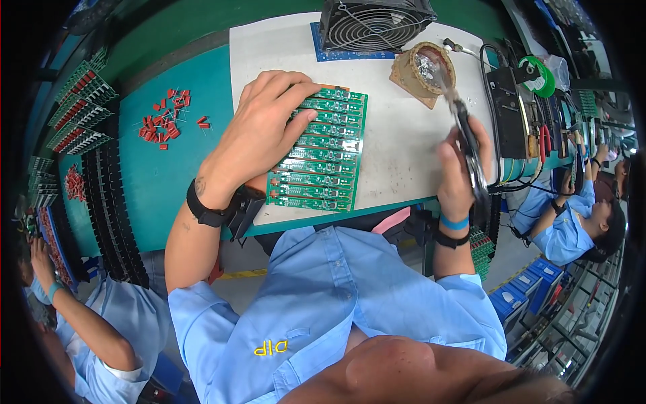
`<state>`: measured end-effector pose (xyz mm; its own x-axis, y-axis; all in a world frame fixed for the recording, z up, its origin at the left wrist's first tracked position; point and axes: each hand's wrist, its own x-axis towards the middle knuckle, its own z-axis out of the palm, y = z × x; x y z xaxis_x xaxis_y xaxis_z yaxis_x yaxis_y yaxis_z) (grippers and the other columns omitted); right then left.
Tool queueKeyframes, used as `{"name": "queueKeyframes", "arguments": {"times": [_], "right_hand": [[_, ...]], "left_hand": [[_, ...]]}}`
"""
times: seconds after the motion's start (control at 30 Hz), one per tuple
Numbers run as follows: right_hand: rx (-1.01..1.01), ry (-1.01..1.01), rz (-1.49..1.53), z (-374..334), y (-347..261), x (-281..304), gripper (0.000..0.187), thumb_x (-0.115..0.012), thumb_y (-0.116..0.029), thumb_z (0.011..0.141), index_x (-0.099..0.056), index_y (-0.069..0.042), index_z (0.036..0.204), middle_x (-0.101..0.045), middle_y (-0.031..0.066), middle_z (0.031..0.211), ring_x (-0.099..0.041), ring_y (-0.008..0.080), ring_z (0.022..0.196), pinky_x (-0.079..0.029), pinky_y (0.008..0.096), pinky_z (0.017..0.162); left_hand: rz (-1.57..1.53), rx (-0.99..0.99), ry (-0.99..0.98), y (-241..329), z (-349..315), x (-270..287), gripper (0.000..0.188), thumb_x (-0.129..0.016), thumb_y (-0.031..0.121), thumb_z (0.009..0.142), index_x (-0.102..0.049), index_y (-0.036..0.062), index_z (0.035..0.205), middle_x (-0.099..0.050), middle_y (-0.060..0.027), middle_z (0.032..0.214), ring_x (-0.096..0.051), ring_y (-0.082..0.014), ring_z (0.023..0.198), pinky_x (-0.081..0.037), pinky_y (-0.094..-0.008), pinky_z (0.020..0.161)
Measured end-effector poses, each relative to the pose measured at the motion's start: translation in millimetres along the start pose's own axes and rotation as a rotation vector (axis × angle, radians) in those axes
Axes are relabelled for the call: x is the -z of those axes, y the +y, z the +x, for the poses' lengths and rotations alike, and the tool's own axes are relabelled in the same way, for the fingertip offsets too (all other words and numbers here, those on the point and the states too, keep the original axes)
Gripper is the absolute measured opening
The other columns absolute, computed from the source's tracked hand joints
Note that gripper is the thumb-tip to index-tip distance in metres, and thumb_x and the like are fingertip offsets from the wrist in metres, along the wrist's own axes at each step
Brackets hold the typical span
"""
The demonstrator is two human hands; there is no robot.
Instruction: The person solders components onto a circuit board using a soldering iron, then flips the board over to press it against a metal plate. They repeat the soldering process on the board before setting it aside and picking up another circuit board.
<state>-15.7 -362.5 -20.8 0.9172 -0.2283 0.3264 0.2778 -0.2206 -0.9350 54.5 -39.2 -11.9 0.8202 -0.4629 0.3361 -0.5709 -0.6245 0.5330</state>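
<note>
My left hand (269, 111) lies over the upper left of a green circuit board panel (323, 161), its fingers stretched and the thumb apart, pressing on it. The panel is split into several long strips with small parts, and brown material shows at its edges. My right hand (457, 168) is wrapped around a dark soldering iron (464, 131), blurred and shiny along its side. Its tip points into a round brown pot (402, 73) with silvery bits inside, standing on a brown base. Whether the tip touches the bits I cannot tell.
A black fan (377, 27) stands behind the panel. Loose red components (161, 121) lie at left, beside black racks (101, 195) and stacked boards (81, 111). To the right are a dark box (509, 104), a green spool (538, 77) and cables. Co-workers sit on both sides.
</note>
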Motion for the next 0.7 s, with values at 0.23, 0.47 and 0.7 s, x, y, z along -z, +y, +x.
{"name": "queueKeyframes", "arguments": {"times": [0.23, 0.47, 0.7], "right_hand": [[0.067, -0.271, -0.208, -5.2, -20.8, 5.1, 0.041, -0.082, -0.007, 0.09, -0.067, 0.005, 0.126, -0.074, 0.0074, 0.098, -0.067, 0.0121, 0.088, -0.054, 0.0267, 0.082], [-0.037, -0.465, -0.117, -3.4, -31.1, -5.7, 0.042, -0.083, -0.004, 0.088, -0.068, 0.006, 0.126, -0.075, 0.0082, 0.098, -0.068, 0.0119, 0.088, -0.055, 0.0264, 0.082], [-0.07, -0.47, -0.121, -0.4, -32.9, -11.3, 0.041, -0.082, -0.003, 0.088, -0.068, 0.006, 0.126, -0.076, 0.0079, 0.097, -0.069, 0.0116, 0.088, -0.055, 0.0261, 0.083]], "left_hand": [[-0.008, 0.002, 0.007, 0.1, -2.3, 0.5, 0.035, -0.075, 0.011, 0.094, -0.07, 0.0068, 0.129, -0.068, -0.0084, 0.127, -0.059, -0.0311, 0.123, -0.046, -0.0442, 0.106], [-0.003, -0.007, 0.02, -0.8, -1.2, -1.7, 0.035, -0.075, 0.011, 0.094, -0.07, 0.0061, 0.128, -0.068, -0.0085, 0.127, -0.059, -0.0311, 0.123, -0.046, -0.0442, 0.106], [0.003, -0.006, 0.019, -1.4, -1.6, -1.8, 0.035, -0.076, 0.011, 0.093, -0.07, 0.0053, 0.127, -0.067, -0.009, 0.128, -0.059, -0.0314, 0.123, -0.046, -0.0449, 0.106]]}}
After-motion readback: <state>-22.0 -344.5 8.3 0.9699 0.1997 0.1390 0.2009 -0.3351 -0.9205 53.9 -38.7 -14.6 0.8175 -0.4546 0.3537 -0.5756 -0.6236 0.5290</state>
